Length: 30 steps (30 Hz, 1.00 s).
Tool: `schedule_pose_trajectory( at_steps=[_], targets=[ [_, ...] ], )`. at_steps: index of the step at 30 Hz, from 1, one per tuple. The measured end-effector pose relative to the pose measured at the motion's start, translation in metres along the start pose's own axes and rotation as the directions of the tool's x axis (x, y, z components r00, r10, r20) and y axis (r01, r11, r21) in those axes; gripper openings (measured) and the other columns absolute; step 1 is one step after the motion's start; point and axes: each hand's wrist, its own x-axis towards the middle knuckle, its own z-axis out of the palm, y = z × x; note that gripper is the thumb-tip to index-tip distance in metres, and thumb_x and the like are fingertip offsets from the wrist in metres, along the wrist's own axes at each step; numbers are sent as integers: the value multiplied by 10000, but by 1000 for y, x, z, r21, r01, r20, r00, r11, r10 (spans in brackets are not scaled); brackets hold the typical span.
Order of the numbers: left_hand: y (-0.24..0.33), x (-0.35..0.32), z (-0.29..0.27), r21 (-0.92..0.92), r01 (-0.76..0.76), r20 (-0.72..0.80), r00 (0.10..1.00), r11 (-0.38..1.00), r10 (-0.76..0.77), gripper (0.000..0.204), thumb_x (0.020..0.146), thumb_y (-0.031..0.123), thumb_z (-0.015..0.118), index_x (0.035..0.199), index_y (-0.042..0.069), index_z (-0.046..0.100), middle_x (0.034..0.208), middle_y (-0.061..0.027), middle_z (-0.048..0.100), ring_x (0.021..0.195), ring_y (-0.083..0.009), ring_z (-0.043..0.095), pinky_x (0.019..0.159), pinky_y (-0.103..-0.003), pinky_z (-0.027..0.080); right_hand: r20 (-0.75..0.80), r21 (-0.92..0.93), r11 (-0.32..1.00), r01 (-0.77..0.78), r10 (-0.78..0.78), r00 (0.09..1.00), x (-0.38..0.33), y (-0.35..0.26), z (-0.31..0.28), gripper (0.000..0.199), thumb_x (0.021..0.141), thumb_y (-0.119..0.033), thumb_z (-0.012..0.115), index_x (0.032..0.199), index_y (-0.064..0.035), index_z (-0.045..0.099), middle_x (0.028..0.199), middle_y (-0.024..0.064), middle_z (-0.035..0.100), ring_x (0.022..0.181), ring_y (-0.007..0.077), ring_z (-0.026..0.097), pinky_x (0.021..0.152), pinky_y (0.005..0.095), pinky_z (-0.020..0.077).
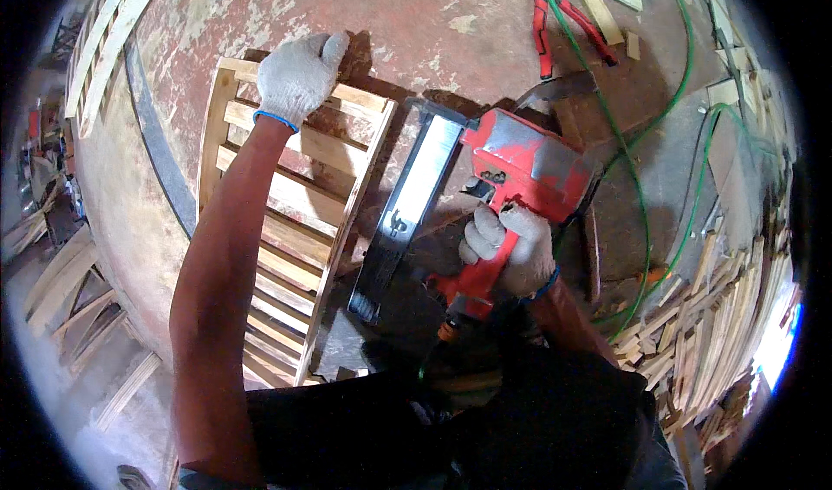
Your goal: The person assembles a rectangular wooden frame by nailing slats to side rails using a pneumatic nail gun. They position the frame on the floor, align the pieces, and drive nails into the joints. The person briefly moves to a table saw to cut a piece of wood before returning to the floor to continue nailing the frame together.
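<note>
At a slatted wooden frame (305, 200), gloved left hand (297, 78), grip unclear, right hand (529, 252) grasping red nail gun (530, 156).

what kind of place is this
Probably a woodworking shop: the right hand holds what looks like a red nail gun, a slatted wooden frame lies by it, and loose wood strips are heaped at the right.

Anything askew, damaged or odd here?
Yes: the green hose runs across the red-handled hand tool, a possible snag; the red nail gun in the right hand has patchy, worn-looking paint; wood strips lie jumbled at lower right. No spill stands out.
</note>
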Motion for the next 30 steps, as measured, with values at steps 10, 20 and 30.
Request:
schedule_pose_trajectory(
  at_steps=[10,20,30],
  targets=[
    [-4,2,4,-4,11,-10,1000,1000,-11,548,1027,550,433,1093,126,774,994,-212,749,962,-432,704,842,-538,550,112,37,996,84,-87,990,8,17,-1,312,860,-330,670,1004,-67,582,649,-13,444,592,183,482,630,377,425],
    [-10,2,11,-37,-5,-44,999,999,4,549,1026,553,432,1095,136,782,973,-221,745,935,-441,707,837,-538,549,147,14,997,81,-82,986,14,15,-11,319,863,-326,693,1023,-71,589,660,-1,473,604,198,511,645,396,445],
    [-10,4,11,7,-14,-20,1000,1000,14,537,1026,545,432,1087,136,775,975,-202,749,931,-440,703,826,-543,547,144,-91,994,56,-42,989,17,10,-14,337,847,-360,694,712,-99,530,649,53,527,621,222,535,676,394,460]
  ],
)
